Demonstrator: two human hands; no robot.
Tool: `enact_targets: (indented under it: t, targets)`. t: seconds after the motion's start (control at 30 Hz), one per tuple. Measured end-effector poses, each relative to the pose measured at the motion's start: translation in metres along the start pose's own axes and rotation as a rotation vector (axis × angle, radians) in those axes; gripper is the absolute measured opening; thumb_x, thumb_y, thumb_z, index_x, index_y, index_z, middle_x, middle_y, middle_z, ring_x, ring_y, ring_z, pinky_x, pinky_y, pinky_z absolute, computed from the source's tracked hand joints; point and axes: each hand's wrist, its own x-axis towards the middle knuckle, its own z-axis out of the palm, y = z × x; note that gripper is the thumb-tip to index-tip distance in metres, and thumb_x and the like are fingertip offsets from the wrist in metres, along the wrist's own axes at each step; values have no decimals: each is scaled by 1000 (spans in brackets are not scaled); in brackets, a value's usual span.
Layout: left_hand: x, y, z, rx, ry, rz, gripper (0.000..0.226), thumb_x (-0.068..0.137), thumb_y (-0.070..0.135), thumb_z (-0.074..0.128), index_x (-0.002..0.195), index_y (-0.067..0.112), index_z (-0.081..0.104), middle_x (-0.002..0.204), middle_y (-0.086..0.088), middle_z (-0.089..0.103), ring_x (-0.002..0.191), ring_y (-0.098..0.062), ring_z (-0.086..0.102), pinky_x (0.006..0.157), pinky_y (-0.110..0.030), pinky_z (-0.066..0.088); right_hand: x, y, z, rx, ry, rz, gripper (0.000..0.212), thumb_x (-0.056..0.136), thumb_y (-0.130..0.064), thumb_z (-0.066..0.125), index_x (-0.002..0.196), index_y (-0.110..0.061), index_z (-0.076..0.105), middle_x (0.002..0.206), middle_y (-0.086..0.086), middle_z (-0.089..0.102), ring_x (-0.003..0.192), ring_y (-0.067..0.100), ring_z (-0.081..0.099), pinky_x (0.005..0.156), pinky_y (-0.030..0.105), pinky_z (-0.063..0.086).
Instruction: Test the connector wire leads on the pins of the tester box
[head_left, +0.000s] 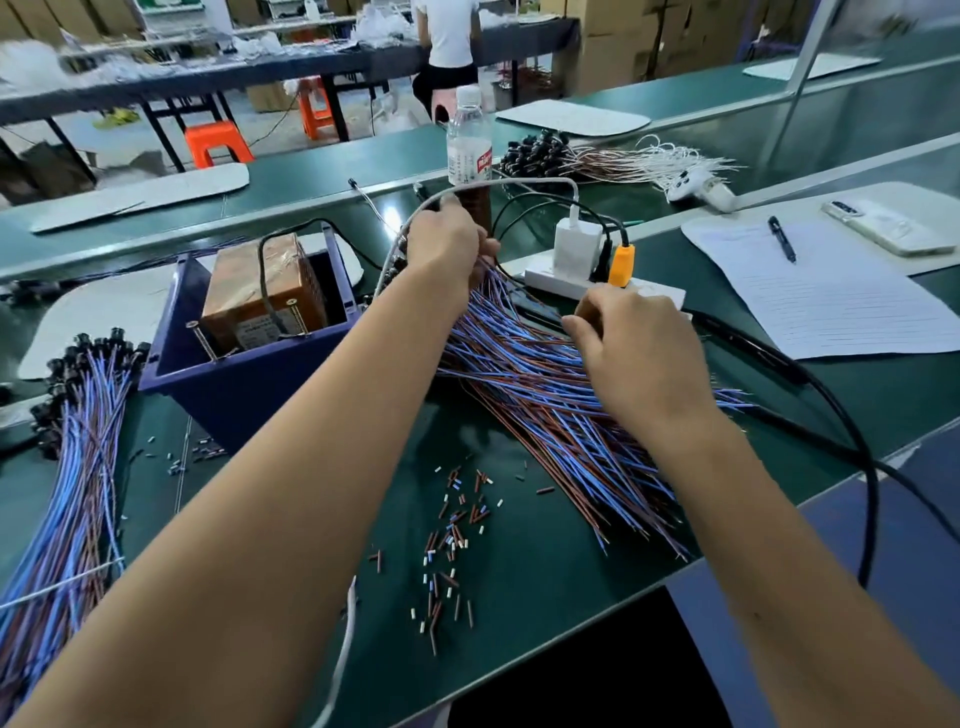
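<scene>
A green surface (519, 561) runs through a workshop, with cardboard boxes, orange stools and a seated person in a white top far behind. In the head view, a blue bin (244, 358) stands left of centre and holds the tester box (260, 291), an orange-brown block wrapped in tape with a black cable over its top; two screws stick up at the bin's near rim, but whether they are the pins I cannot tell. The big bundle of blue and brown leads (540, 395) fans across the middle of the surface, its far end gathered up. The left hand (447, 244) is curled round that gathered end, just right of the bin. The right hand (634, 343) rests knuckles-up on the spread leads with its fingers bent down into them; whether it pinches a lead cannot be seen. A second bundle (78, 467) with black connectors lies at the far left. Short cut bits of insulation (452, 525) are scattered near the front edge. Behind the hands stand a water bottle (468, 140) and a white power strip (602, 286) carrying a white charger and an orange plug. At right, a lined sheet (831, 306) bears a pen (782, 239), with a phone (883, 226) beside it.
</scene>
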Motion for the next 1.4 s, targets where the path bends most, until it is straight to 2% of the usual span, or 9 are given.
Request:
enact_targets:
  t: [0.1, 0.17, 0.4, 0.53, 0.67, 0.77, 0.97, 1.27, 1.4]
  targets:
    - [7, -13, -9, 486, 141, 275, 49, 109, 43, 40, 91, 4, 64, 83, -8, 71, 71, -24, 64, 71, -35, 55, 1, -4, 16, -93, -33, -6, 26, 102, -41, 63, 98, -17, 71, 95, 9, 71, 91, 32, 65, 77, 39, 51]
    - [4, -22, -15, 650, 224, 375, 46, 105, 40, 52, 70, 9, 54, 67, -2, 59, 59, -18, 54, 54, -30, 41, 0, -5, 27, -121, -28, -30, 24, 100, -41, 65, 100, -18, 73, 100, 9, 68, 101, 30, 60, 86, 39, 51]
    - [-19, -54, -28, 766, 273, 489, 49, 96, 54, 65, 78, 9, 55, 68, -5, 56, 63, -24, 57, 57, -30, 35, -2, -1, 39, -29, 75, -23, 24, 92, -36, 77, 106, -17, 74, 107, 4, 62, 114, 26, 50, 99, 42, 45]
    - [-28, -55, -37, 985, 145, 412, 63, 99, 66, 49, 74, 9, 55, 82, -10, 63, 85, -35, 62, 70, -35, 40, 2, -12, 39, -28, -16, -103, 58, 96, -61, 57, 133, -17, 61, 130, 5, 62, 128, 27, 50, 105, 46, 43]
    - [-35, -60, -47, 1283, 98, 362, 75, 100, 68, 40, 118, 0, 64, 108, -18, 70, 99, -39, 68, 72, -35, 46, 4, -26, 47, -161, -358, -70, 107, 74, -92, 43, 151, -19, 39, 150, 8, 51, 137, 31, 49, 110, 49, 42]
    - [-41, -68, -46, 1184, 49, 274, 85, 100, 65, 45, 146, -5, 34, 132, -25, 60, 112, -42, 66, 87, -39, 54, 4, -25, 57, -332, -413, -91, 108, 74, -86, 62, 154, -21, 28, 151, 9, 48, 138, 33, 48, 109, 51, 39]
    - [-43, -68, -16, 944, 56, 163, 95, 100, 57, 51, 149, -15, 14, 147, -40, 34, 138, -46, 39, 110, -45, 38, -2, -27, 66, -373, -315, -81, 80, 93, -67, 56, 153, -21, 30, 140, 11, 55, 131, 34, 51, 102, 50, 40]
    - [-25, -64, -2, 1024, 46, 258, 77, 94, 57, 56, 135, -5, 36, 129, -16, 37, 127, -36, 34, 108, -46, 42, -4, -37, 76, -420, -275, -21, 64, 100, -54, 46, 150, -15, 36, 130, 12, 52, 118, 34, 52, 96, 48, 39]
    - [-25, -57, -17, 884, -38, 171, 82, 90, 63, 62, 137, 0, 37, 135, -20, 39, 129, -35, 46, 99, -39, 46, 2, -41, 73, -373, -317, 42, 85, 95, -60, 55, 157, -10, 24, 143, 14, 49, 134, 36, 47, 107, 53, 37]
